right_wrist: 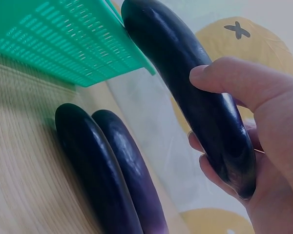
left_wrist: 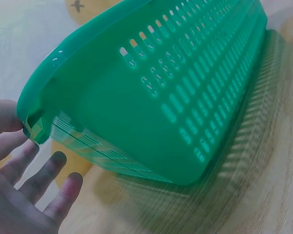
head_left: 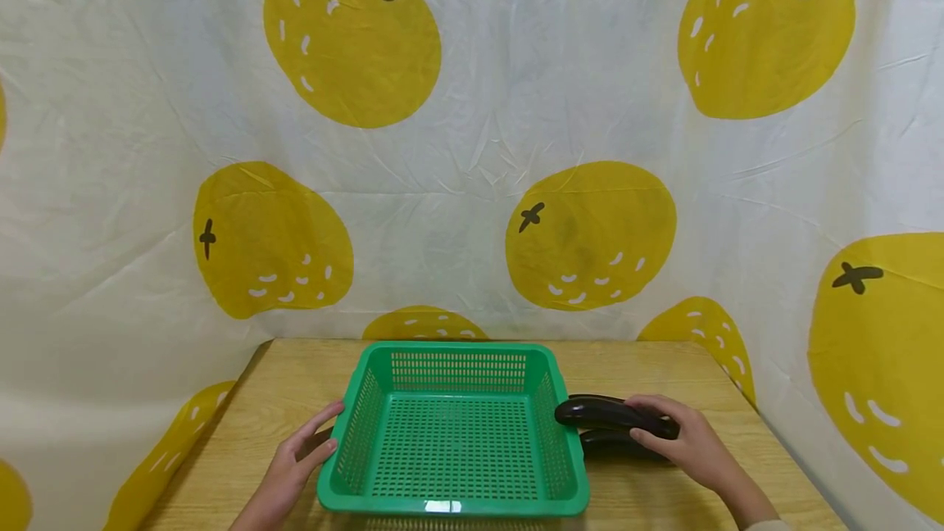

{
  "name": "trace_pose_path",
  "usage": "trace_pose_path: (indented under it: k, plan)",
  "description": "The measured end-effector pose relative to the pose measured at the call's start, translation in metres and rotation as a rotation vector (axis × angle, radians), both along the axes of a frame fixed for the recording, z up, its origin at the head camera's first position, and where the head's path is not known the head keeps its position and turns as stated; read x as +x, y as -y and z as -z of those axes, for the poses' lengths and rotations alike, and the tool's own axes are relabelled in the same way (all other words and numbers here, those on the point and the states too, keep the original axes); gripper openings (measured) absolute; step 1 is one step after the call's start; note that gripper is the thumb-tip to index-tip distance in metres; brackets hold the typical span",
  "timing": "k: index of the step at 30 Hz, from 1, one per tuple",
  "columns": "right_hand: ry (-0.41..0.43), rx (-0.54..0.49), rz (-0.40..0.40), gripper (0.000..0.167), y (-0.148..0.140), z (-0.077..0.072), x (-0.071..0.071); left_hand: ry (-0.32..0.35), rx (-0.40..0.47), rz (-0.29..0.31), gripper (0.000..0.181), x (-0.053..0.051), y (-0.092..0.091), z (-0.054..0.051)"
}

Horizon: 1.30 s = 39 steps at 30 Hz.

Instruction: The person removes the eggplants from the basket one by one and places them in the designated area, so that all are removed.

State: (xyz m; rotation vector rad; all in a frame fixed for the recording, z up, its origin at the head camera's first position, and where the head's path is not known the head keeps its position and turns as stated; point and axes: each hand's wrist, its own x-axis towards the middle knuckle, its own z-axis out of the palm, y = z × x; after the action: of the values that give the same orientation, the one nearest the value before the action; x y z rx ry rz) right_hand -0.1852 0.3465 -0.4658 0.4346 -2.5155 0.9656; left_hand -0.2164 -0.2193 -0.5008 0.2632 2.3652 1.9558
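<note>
In the head view a green plastic basket (head_left: 453,506) with slotted walls stands on the wooden table, and nothing lies in it. My left hand (head_left: 293,461) touches its left rim, the fingers loosely spread; the left wrist view shows several fingertips below the rim, clear of the wall. On the other side, my right hand (head_left: 686,437) grips a dark, glossy eggplant (right_wrist: 185,83) near one end, thumb on top. The eggplant's far end is beside the basket's right rim. Below it, a second eggplant (right_wrist: 90,161) and a third eggplant (right_wrist: 129,161) lie side by side on the table.
The wooden table (head_left: 288,383) reaches back to a pale curtain (head_left: 442,260) printed with large yellow fruits. That cloth also hangs along the left and right sides.
</note>
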Motion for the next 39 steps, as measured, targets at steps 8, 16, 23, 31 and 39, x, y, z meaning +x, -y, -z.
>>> trace_pose_path:
  k: [8, 16, 23, 31, 39]
  plan:
    - [-0.008, 0.014, 0.012, 0.032, -0.004, -0.001, 0.002, -0.007, -0.004, 0.008, 0.053, -0.001, 0.000, 0.000]
    - [0.016, 0.013, 0.030, 0.032, -0.008, -0.001, 0.003, -0.017, -0.009, 0.016, 0.053, 0.000, 0.000, 0.000]
    - [0.017, 0.022, 0.057, 0.032, -0.009, -0.002, 0.006, -0.023, -0.015, 0.003, 0.053, 0.001, 0.001, -0.001]
    - [0.041, 0.026, 0.071, 0.032, -0.012, 0.000, 0.006, -0.014, -0.006, -0.003, 0.053, 0.001, 0.001, 0.000]
    - [0.059, 0.048, 0.091, 0.032, -0.021, 0.003, 0.010, -0.015, -0.004, 0.006, 0.053, 0.001, 0.001, -0.001]
